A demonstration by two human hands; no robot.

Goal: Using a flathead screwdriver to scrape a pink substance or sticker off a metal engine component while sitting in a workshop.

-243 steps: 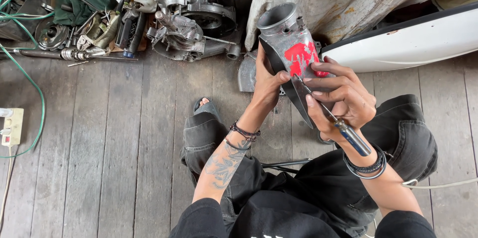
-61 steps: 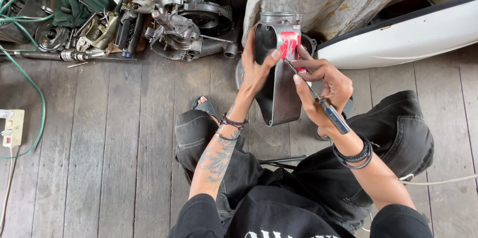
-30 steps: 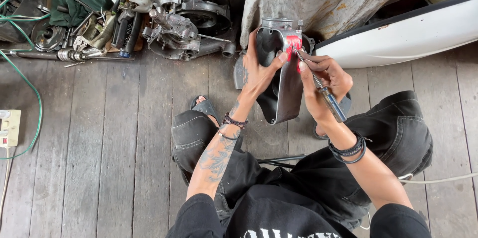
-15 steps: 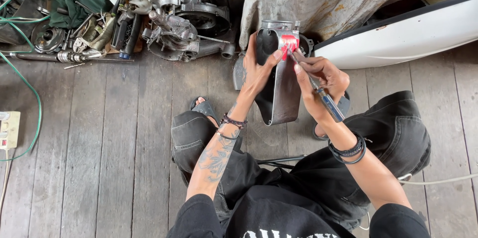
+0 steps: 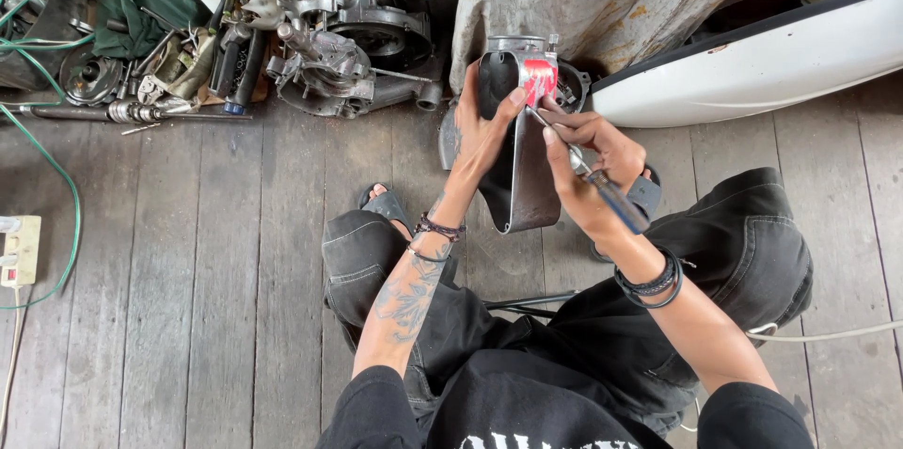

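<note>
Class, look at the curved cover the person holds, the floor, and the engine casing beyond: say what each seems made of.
Curved cover: probably sheet metal, dull grey, with a thin bent edge and a faint sheen. Floor: weathered grey wooden planks with visible grain and gaps. Engine casing: likely cast aluminium, pale matte silver with ribs and bosses.

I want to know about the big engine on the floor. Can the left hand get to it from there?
Probably yes. The left hand rests on the metal part, with bare floor between it and the engine.
</note>
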